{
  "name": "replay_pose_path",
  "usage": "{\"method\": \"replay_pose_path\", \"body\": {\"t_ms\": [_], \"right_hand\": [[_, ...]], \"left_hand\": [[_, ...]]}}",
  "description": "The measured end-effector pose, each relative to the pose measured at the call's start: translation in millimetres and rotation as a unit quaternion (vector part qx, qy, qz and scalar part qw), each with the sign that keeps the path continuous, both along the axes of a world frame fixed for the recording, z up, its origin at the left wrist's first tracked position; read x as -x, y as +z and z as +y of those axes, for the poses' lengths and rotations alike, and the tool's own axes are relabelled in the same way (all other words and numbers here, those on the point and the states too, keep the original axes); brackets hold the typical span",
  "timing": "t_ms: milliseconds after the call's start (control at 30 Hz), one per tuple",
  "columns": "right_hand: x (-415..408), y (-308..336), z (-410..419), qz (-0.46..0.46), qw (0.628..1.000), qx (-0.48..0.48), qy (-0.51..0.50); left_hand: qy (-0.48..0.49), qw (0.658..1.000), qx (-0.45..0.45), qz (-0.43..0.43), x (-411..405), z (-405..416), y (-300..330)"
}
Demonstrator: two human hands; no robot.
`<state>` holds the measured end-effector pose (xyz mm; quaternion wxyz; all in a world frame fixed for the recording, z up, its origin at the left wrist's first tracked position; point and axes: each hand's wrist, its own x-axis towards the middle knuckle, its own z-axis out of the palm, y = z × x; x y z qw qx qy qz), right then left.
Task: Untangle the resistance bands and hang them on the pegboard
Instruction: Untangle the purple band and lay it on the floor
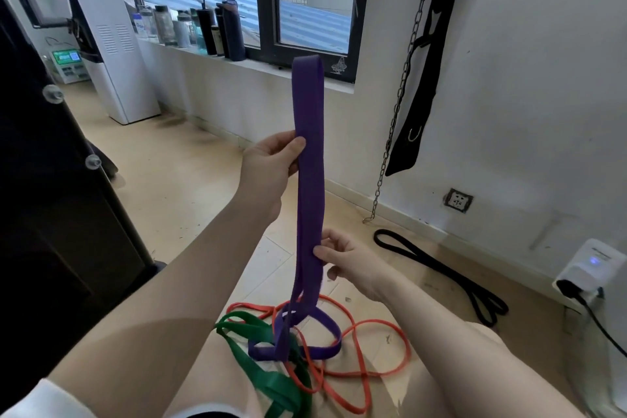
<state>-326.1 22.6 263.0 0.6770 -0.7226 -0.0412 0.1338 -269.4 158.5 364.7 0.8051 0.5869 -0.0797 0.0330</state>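
A wide purple band (pixel 310 180) is held upright in front of me, its looped top reaching up past the window sill. My left hand (pixel 271 163) pinches it near the upper part. My right hand (pixel 342 256) pinches it lower down, thumb and fingers on its edge. The band's lower end drops into a tangle on the floor, where it loops through a thin orange band (pixel 373 349) and a green band (pixel 268 373). No pegboard is in view.
A black band (pixel 448 275) lies on the floor by the right wall. A chain (pixel 397 105) and a black strap (pixel 424 78) hang on that wall. Several bottles (pixel 203 27) line the window sill. A white appliance (pixel 112 54) stands at left, a plugged-in device (pixel 590 268) at right.
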Motion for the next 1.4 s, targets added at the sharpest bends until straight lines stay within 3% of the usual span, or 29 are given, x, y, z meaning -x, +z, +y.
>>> {"method": "replay_pose_path", "body": {"t_ms": [167, 233, 367, 500, 667, 767, 867, 933, 1033, 1167, 1267, 1400], "right_hand": [[-4, -2, 6, -0.042, 0.995, 0.065, -0.063], [-2, 1, 5, -0.056, 0.991, 0.062, -0.102], [-4, 29, 1, -0.095, 0.973, -0.039, -0.207], [-23, 66, 0, -0.097, 0.951, -0.103, -0.276], [-35, 92, -4, -0.092, 0.945, -0.122, -0.288], [-39, 114, -3, -0.09, 0.935, -0.194, -0.282], [-42, 131, 0, -0.062, 0.909, -0.302, -0.282], [-44, 136, -1, -0.069, 0.903, -0.317, -0.282], [-47, 133, -11, -0.114, 0.92, -0.256, -0.273], [-35, 82, -21, -0.125, 0.953, -0.005, -0.274], [-12, 23, -18, -0.069, 0.972, -0.03, -0.223], [0, -5, -14, -0.103, 0.965, 0.003, -0.24]], "left_hand": [[0.023, 0.999, 0.015, 0.022, -8, 2, -5], [0.014, 0.997, 0.025, 0.071, -17, 5, -14], [-0.016, 0.976, -0.103, 0.192, -16, 7, -43], [-0.054, 0.978, -0.18, 0.096, 16, -2, -62], [-0.019, 0.975, -0.218, -0.03, 27, -12, -63], [-0.008, 0.958, -0.272, -0.086, 27, -19, -61], [0.002, 0.952, -0.279, -0.126, 26, -30, -50], [0.007, 0.954, -0.268, -0.133, 22, -32, -42], [-0.022, 0.969, -0.214, -0.122, 22, -32, -33], [-0.043, 0.983, -0.161, -0.075, 19, -33, -27], [-0.018, 0.993, -0.111, 0.025, 8, -33, -28], [-0.036, 0.991, -0.089, 0.09, 7, -32, -47]]}}
